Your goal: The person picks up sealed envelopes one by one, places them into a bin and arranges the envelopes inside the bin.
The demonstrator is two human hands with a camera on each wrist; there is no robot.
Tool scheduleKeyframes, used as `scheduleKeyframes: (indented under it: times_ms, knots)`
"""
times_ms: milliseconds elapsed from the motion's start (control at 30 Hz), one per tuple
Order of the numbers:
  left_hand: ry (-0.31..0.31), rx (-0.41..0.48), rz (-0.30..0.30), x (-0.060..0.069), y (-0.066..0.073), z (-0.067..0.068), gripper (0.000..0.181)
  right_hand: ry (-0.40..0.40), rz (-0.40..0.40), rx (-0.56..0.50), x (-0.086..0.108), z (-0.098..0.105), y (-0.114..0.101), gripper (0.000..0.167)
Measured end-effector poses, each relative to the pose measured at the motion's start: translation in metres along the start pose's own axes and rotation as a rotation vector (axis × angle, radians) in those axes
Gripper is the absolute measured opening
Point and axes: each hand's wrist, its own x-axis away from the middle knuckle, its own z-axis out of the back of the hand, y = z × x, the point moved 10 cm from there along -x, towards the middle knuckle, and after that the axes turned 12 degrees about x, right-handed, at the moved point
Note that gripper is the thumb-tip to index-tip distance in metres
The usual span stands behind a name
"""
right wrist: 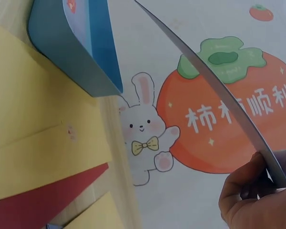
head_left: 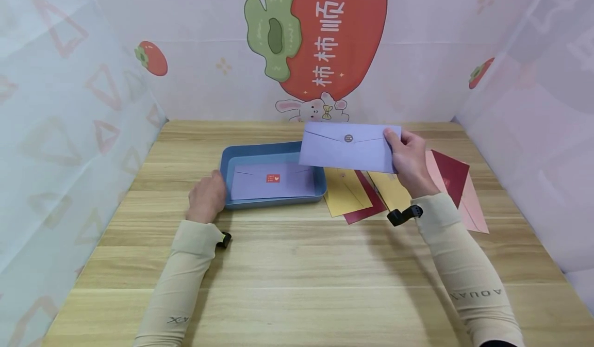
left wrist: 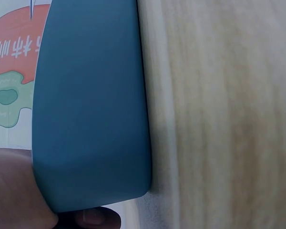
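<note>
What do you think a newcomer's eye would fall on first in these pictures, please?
Probably the large red cartoon fruit printed on the pale backdrop behind the wood-grain table. Then the flat lavender paper envelope with a round dark seal, held up by the right hand. Lower left of it in the head view, a rectangular blue tray holds another lavender envelope bearing a red sticker.

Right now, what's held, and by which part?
The right hand pinches a purple envelope by its right end; the left hand grips the blue tray by its left end.
</note>
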Motion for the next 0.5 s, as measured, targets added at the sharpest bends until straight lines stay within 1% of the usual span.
scheduleKeyframes:
  times_ms: [333,500]
  knots:
    - [0.007,0.001,-0.012,0.000,0.002,0.001,0.027,-0.032,-0.007,-0.029,-0.002,-0.018,-0.004,0.056]
    - [0.003,-0.005,-0.006,0.000,0.002,0.001,0.027,-0.054,0.008,-0.013,-0.002,-0.027,-0.008,0.055]
